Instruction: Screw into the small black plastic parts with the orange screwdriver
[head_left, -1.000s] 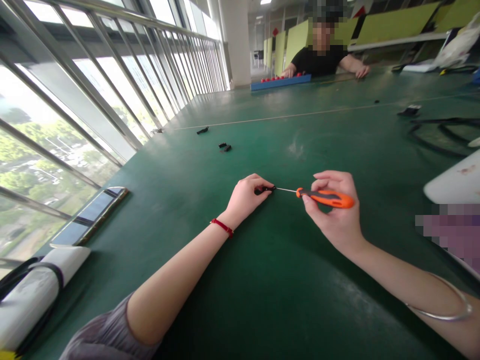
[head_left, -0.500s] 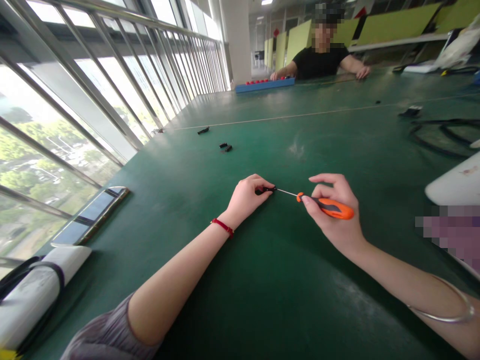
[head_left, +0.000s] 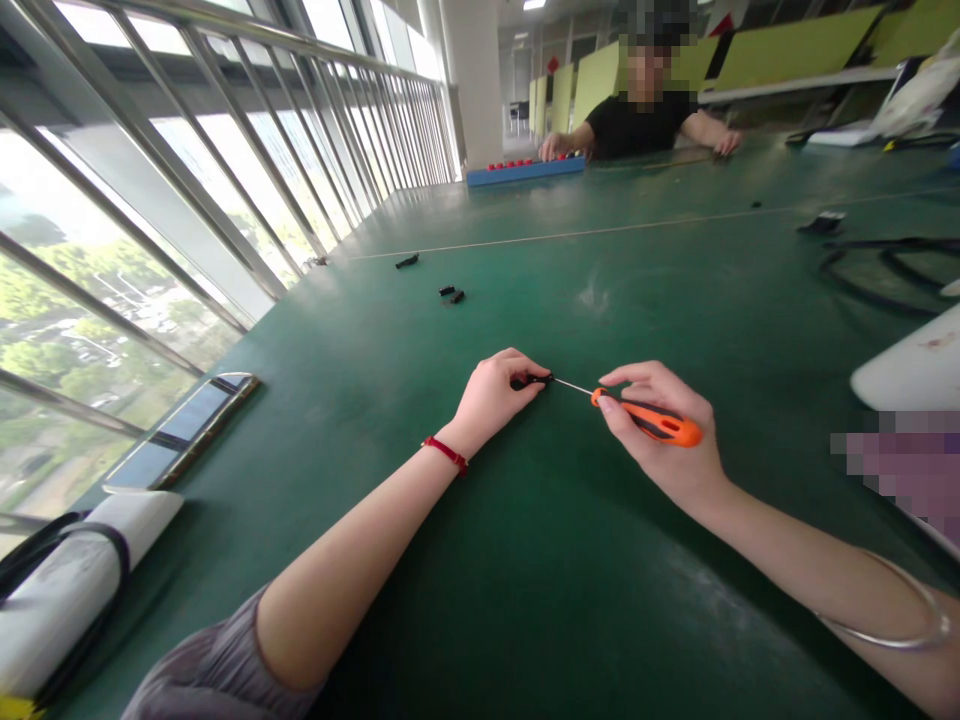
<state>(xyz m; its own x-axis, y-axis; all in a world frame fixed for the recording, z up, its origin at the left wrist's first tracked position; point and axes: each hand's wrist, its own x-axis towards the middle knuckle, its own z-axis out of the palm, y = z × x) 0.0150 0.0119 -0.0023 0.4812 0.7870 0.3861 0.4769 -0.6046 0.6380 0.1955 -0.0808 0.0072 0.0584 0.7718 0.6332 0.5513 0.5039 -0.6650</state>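
Note:
Near the middle of the green table, my left hand [head_left: 495, 392] pinches a small black part [head_left: 537, 379] between thumb and fingers. Most of that part is hidden by the fingers, and its kind does not show. My right hand [head_left: 671, 440] is closed around a screwdriver [head_left: 664, 422] with an orange and dark grey handle. Its thin metal shaft points left, and the tip meets the end of the black part. Beyond my left hand lie a few small black pieces [head_left: 452, 295], with another black piece [head_left: 407, 261] farther back.
A phone [head_left: 184, 430] and a white object with a black cable [head_left: 97, 570] lie along the left, beside a metal railing [head_left: 225, 130]. Across the table [head_left: 525, 580] a person in black [head_left: 641, 125] touches a blue tray [head_left: 525, 172] with red pieces. Black cables [head_left: 885, 270] lie at right.
The screwdriver handle has turned, and my right fingers have shifted around it, the index finger moving toward the collar. My left hand stays put. The blue tray has slid slightly left.

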